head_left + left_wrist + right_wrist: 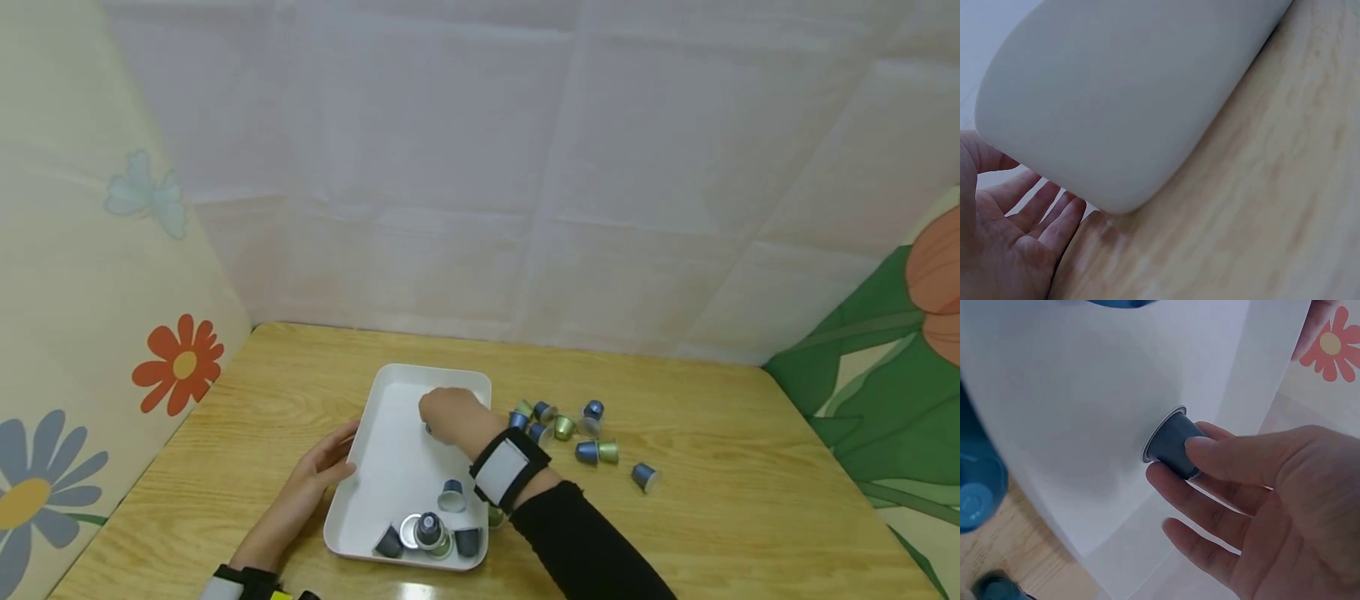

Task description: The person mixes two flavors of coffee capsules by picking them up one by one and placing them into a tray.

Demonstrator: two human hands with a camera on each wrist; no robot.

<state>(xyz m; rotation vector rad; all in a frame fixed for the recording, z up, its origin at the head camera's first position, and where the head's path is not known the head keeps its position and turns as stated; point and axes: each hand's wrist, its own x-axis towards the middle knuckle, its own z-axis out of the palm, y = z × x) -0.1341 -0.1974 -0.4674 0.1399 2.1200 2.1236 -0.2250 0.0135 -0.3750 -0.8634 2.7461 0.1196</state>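
Observation:
In the head view, a white tray (pixel 401 442) lies on the table, with several coffee capsules (pixel 429 530) gathered at its near end. My right hand (pixel 456 417) is over the tray's far part. The right wrist view shows its thumb and fingers pinching a dark blue-grey coffee capsule (pixel 1175 445), its rimmed lid turned toward the tray floor. My left hand (pixel 324 465) rests at the tray's left edge, fingers loosely extended. From the left wrist, the tray's outer side (pixel 1116 106) hides part of the left thumb.
Right of the tray, several blue and green capsules (pixel 564 427) lie loose on the wooden table (pixel 720 500). One blue capsule (pixel 643 477) lies farther right. A pale cloth backdrop (pixel 480 208) rises behind the table, with flowered cloth (pixel 180 362) at the left.

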